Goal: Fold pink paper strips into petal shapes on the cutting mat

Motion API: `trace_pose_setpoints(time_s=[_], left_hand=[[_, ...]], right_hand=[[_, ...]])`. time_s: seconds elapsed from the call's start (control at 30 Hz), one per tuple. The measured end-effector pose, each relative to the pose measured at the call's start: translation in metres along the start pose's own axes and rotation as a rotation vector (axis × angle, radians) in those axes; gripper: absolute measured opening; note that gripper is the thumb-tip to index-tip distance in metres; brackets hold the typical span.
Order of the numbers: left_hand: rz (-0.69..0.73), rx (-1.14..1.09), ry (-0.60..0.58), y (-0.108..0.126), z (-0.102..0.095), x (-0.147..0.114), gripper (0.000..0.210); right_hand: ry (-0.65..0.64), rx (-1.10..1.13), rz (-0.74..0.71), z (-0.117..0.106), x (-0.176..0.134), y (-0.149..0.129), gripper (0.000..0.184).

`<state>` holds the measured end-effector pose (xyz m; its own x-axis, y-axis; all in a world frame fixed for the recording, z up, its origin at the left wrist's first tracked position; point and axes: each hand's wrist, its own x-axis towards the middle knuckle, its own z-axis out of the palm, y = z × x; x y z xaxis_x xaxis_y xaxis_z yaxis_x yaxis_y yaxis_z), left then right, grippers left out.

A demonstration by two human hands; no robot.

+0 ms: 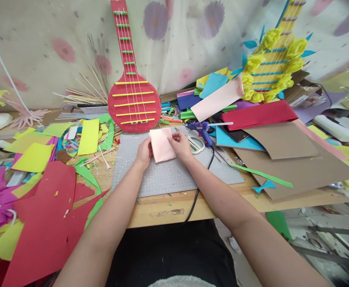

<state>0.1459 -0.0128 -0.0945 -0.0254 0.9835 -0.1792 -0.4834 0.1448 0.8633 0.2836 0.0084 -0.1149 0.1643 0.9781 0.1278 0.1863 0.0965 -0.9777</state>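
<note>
Between my two hands I hold a pale pink piece of folded paper point(163, 146), upright over the grey cutting mat point(162, 179). My left hand point(144, 153) grips its left edge, fingers closed, the fingertips partly behind it. On the right edge, my right hand point(180, 145) pinches the paper between thumb and fingers. Just beyond my right hand lie white-handled scissors point(197, 145) and a blue glue gun point(202, 130) with a clear glue stick in its back. The gun's black cord point(206, 175) runs down over the table edge.
A red paper lute point(135, 104) leans at the back, a yellow flowered one point(268, 71) at right. Red paper point(50, 203) and yellow scraps point(33, 157) cover the left. Brown cardboard point(300, 167), a red folded strip point(259, 115) and a phone point(237, 134) lie at right.
</note>
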Motion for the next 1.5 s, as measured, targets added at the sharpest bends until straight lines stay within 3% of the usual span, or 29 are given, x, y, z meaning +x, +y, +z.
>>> trace_pose_setpoints(time_s=[0.17,0.43,1.03,1.3,1.5], left_hand=[[0.006,-0.017,-0.064,0.0005,-0.0008,-0.0022,0.027],[0.019,0.09,0.049,0.002,-0.0049,-0.0024,0.031],[-0.049,0.037,0.045,0.0039,-0.0048,-0.0022,0.026],[0.112,-0.037,0.009,-0.0012,-0.0036,0.001,0.024],[0.192,-0.023,0.103,-0.0055,-0.0077,0.0057,0.025]], right_hand=[[0.005,0.047,0.008,-0.0002,0.0005,-0.0045,0.02],[0.015,0.022,-0.046,-0.0024,-0.0021,-0.0032,0.023],[0.061,0.022,-0.005,-0.0022,-0.0043,-0.0074,0.021],[0.03,0.058,0.018,-0.0018,-0.0007,-0.0029,0.024],[0.062,-0.011,0.01,-0.0064,0.0014,-0.0058,0.021]])
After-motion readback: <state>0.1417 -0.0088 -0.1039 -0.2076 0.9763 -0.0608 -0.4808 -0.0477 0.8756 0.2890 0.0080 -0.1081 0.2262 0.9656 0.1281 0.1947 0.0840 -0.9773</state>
